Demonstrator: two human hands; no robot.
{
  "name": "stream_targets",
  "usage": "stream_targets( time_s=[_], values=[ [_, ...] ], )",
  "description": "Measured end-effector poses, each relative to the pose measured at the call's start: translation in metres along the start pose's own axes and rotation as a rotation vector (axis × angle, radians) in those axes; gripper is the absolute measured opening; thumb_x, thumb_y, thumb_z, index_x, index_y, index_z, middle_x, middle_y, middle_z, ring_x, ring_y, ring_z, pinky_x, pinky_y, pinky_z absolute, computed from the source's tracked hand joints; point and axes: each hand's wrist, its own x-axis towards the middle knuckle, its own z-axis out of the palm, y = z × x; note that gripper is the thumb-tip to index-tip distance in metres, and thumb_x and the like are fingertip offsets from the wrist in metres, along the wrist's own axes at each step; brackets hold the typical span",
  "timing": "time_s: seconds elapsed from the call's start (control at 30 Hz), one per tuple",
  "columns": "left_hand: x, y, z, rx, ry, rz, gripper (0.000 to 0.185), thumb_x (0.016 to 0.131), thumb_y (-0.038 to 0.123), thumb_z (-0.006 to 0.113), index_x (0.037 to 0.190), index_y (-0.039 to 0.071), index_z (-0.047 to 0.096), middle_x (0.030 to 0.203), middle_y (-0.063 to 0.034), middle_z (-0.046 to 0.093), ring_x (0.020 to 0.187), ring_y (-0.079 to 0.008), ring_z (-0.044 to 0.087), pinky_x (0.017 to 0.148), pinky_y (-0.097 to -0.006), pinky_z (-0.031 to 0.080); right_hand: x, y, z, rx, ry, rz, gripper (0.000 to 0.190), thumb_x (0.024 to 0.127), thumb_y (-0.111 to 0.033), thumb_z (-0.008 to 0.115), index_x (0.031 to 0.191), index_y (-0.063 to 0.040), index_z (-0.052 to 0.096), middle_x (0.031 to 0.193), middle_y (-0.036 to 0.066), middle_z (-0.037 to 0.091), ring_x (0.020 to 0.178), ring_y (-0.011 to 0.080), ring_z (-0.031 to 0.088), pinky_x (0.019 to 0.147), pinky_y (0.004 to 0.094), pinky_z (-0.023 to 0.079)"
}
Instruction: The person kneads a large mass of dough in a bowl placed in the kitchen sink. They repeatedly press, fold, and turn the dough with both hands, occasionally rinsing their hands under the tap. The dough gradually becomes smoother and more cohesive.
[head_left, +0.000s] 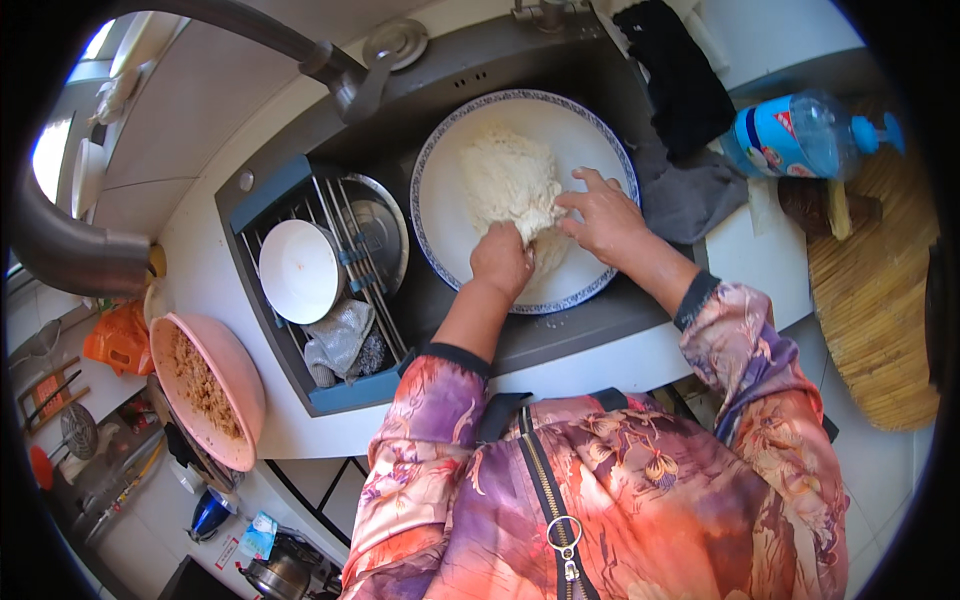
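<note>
A pale, rough mass of dough (506, 169) lies in a large white enamel basin (442, 217) with a patterned blue rim, set in a dark sink. My left hand (502, 259) is closed on the near edge of the dough, its fingers curled into it. At the dough's right side, my right hand (604, 217) has its fingers spread, the fingertips touching or close to the edge. Some dough also shows below, between the two hands. How far the left fingers reach into the dough is hidden.
Left of the basin, a rack (270, 184) holds a white bowl (300, 271) and a silvery cloth (341, 337). A pink basin (251, 397) of brown crumbly food stands further left. Right are a grey cloth (686, 195), a blue pump bottle (795, 135) and a faucet (352, 90) upper left.
</note>
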Motion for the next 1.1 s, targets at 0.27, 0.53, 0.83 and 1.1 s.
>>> stream_targets(
  time_s=[0.27, 0.53, 0.83, 1.1],
  values=[
    [-0.015, -0.006, -0.041, -0.237, -0.165, -0.153, 0.046, 0.073, 0.039, 0.082, 0.09, 0.0, 0.062, 0.087, -0.018, 0.065, 0.081, -0.0335, 0.063, 0.074, -0.0418, 0.05, 0.032, -0.03, 0.049, 0.309, -0.057, -0.019, 0.032, 0.081, -0.024, 0.072, 0.101, -0.003, 0.059, 0.093, 0.022, 0.062, 0.088, 0.0424, 0.062, 0.079, 0.0491, 0.049],
    [0.001, 0.006, 0.007, -0.057, -0.279, -0.1, 0.039, 0.077, 0.036, 0.076, 0.096, 0.002, 0.068, 0.098, -0.0225, 0.068, 0.093, -0.0395, 0.065, 0.082, -0.0467, 0.052, 0.036, -0.008, 0.069, 0.265, -0.164, 0.04, 0.023, 0.081, -0.016, 0.066, 0.098, -0.003, 0.058, 0.094, 0.022, 0.064, 0.09, 0.0436, 0.063, 0.078, 0.0506, 0.05],
    [0.027, 0.013, 0.037, -0.1, -0.184, 0.003, 0.033, 0.077, 0.033, 0.074, 0.098, 0.007, 0.072, 0.092, -0.018, 0.071, 0.09, -0.0361, 0.067, 0.081, -0.0449, 0.054, 0.065, -0.007, 0.081, 0.094, -0.121, 0.163, 0.029, 0.074, -0.008, 0.065, 0.101, -0.002, 0.058, 0.102, 0.024, 0.065, 0.099, 0.0427, 0.062, 0.081, 0.0476, 0.053],
    [-0.042, -0.017, -0.037, -0.352, -0.16, 0.076, 0.06, 0.084, 0.04, 0.071, 0.127, 0.0, 0.056, 0.116, -0.0263, 0.06, 0.113, -0.04, 0.058, 0.097, -0.044, 0.046, 0.02, -0.027, 0.025, 0.067, -0.039, -0.212, 0.054, 0.076, -0.016, 0.072, 0.124, 0.001, 0.057, 0.116, 0.026, 0.061, 0.106, 0.0414, 0.06, 0.091, 0.0438, 0.05]
  ],
)
